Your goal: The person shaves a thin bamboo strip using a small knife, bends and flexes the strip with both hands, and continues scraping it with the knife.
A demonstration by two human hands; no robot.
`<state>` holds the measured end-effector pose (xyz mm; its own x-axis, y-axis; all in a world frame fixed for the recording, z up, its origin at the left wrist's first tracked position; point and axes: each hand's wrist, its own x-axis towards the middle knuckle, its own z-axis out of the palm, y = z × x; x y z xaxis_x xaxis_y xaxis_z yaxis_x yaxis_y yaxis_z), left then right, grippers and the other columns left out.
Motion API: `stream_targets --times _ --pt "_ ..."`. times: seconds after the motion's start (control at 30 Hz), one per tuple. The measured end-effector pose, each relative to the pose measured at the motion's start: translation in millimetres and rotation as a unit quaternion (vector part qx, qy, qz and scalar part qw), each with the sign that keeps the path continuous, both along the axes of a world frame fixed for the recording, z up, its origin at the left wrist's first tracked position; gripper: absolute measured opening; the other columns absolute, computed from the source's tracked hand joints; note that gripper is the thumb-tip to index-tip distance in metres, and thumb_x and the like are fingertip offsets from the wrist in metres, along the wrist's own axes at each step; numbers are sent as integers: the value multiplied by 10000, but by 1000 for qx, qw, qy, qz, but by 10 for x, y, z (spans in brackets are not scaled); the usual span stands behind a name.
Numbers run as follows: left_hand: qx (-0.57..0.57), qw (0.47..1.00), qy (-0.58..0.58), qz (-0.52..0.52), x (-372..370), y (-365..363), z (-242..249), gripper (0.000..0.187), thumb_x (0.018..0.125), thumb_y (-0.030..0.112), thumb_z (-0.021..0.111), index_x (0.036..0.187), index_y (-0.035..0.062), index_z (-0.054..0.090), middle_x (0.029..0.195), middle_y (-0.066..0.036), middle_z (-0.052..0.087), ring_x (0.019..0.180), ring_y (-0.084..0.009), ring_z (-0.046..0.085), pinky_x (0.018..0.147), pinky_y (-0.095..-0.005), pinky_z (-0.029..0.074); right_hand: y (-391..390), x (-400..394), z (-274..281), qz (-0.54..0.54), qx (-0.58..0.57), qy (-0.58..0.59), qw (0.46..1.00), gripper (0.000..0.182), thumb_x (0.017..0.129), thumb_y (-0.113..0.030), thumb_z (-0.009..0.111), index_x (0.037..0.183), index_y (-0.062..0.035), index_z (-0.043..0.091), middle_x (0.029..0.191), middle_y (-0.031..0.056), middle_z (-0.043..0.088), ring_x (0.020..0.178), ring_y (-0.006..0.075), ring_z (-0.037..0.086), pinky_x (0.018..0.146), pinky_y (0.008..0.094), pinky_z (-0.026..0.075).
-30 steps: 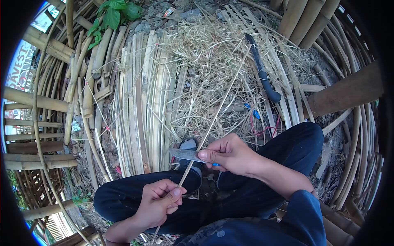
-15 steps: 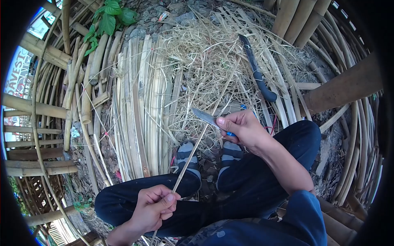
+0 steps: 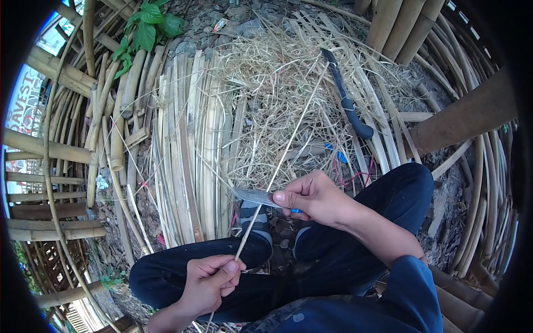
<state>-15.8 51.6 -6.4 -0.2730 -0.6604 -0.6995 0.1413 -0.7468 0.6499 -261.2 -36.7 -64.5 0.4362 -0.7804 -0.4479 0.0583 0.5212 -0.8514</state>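
Note:
Over my left knee, my left hand (image 3: pixel 214 283) pinches a long thin bamboo strip (image 3: pixel 294 133) between thumb and fingers. From there the strip slants up and away over the shavings, and its lower end hangs below the fist. My right hand (image 3: pixel 311 198) is closed around the blue handle of a knife (image 3: pixel 254 196), thumb pressed by the base of the blade. The blade points left and lies across the strip above my left hand. Most of the handle is hidden in the palm.
Pale shavings (image 3: pixel 266 100) cover the ground ahead. Split bamboo slats (image 3: pixel 186 144) lie in rows at left. A black curved-handled tool (image 3: pixel 347 97) rests on the right. Bamboo poles (image 3: pixel 466 119) and a bamboo fence (image 3: pixel 50 144) stand around. A blue scrap (image 3: pixel 340 155) lies beyond my right hand.
My right hand and the knife have come down and left along the strip, nearer my left hand. The left hand stays nearly still, pinching the strip.

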Motion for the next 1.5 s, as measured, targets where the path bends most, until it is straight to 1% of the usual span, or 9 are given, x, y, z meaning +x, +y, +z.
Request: stream_targets --times 0.27,0.43,0.63,0.8,0.9,0.97,1.13,1.2,1.5 --pt "-26 999 -32 3 10 22 12 210 945 106 546 936 -93 610 635 -47 487 483 -42 297 413 -200 194 -137 -184 -81 -27 8 38 999 346 895 -284 659 720 15 659 545 0 525 449 48 400 413 229 288" --pt "-11 999 -39 -9 43 36 42 207 945 100 544 940 -97 609 635 -47 486 487 -43 305 416 -198 200 -259 -385 -95 -100 23 23 994 368 902 -301 646 708 12 643 536 -5 506 454 46 401 411 218 277" --pt "-26 998 -49 -22 31 35 -17 202 944 91 544 941 -101 609 637 -49 493 490 -44 323 417 -196 204 -87 -146 29 -28 17 -9 999 364 901 -300 648 712 11 645 534 0 518 437 47 408 409 221 299" --pt "-78 992 -92 -36 38 65 -28 203 942 96 552 931 -98 611 641 -54 504 485 -44 342 412 -191 208 -130 -212 -18 -27 18 17 999 360 891 -296 662 704 10 649 522 1 523 433 43 414 407 213 295" --pt "-77 993 -83 -42 49 59 -38 209 941 104 557 925 -97 612 638 -54 506 477 -44 342 406 -189 212 -141 -237 -25 -28 -6 24 999 356 890 -299 663 712 10 659 524 -2 528 431 41 412 405 214 293" --pt "-93 990 -96 -52 79 65 -39 197 963 99 529 954 -73 626 648 -30 522 497 -35 383 424 -183 285 -178 -304 -51 -35 -9 22 999 352 890 -300 663 721 10 665 525 -4 529 430 42 413 404 213 292" --pt "-96 990 -91 -50 76 56 -17 195 965 90 521 953 -75 622 641 -32 513 498 -41 377 423 -186 281 -213 -322 -14 -59 -23 30 998 345 892 -300 659 733 6 672 531 -3 532 427 47 413 402 217 292" --pt "-92 990 -93 -50 89 65 -9 194 965 88 518 954 -77 620 640 -33 511 498 -42 376 423 -187 280 -262 -363 33 -87 17 87 992 346 897 -297 653 729 6 666 541 3 538 425 52 406 406 220 293" --pt "-97 988 -102 -65 115 72 -15 197 965 90 520 938 -76 622 639 -34 517 495 -43 388 426 -184 287 -324 -497 -26 -112 -8 56 992 356 896 -297 653 711 6 650 517 5 513 428 57 396 411 221 289"
